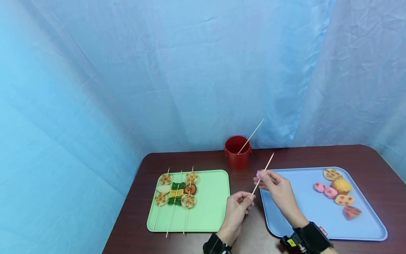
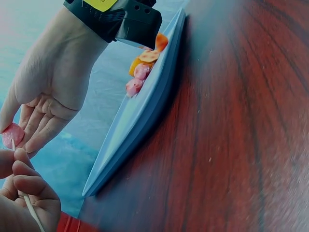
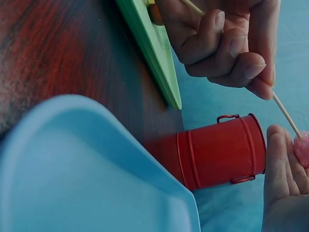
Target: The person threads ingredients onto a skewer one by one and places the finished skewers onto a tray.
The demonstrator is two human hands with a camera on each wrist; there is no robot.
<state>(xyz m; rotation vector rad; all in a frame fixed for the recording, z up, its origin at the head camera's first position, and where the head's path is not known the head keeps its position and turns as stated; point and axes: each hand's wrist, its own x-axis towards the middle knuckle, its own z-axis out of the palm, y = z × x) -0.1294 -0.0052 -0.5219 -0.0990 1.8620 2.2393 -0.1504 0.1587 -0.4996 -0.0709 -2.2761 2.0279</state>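
My left hand (image 1: pixel 236 211) grips a thin wooden skewer (image 1: pixel 269 161) between thumb and fingers, slanting up to the right. Higher along it, my right hand (image 1: pixel 282 194) pinches a small round pink food piece (image 3: pixel 302 149). The skewer runs into this pink piece in the right wrist view, and its pointed end shows beyond the right fingers in the head view. Both hands are above the table, between a green tray (image 1: pixel 210 201) and a blue tray (image 1: pixel 295 211). The right forearm crosses over the blue tray's left part.
Three loaded skewers lie on the green tray, with lotus root slices (image 1: pixel 188 201), green pieces (image 1: pixel 174 201) and a mushroom slice (image 1: pixel 190 189). Pink pieces (image 1: pixel 331 192), a yellow round piece (image 1: pixel 340 186) and a reddish wedge (image 1: pixel 352 211) sit on the blue tray. Behind, a red bucket (image 1: pixel 238 160) holds a skewer.
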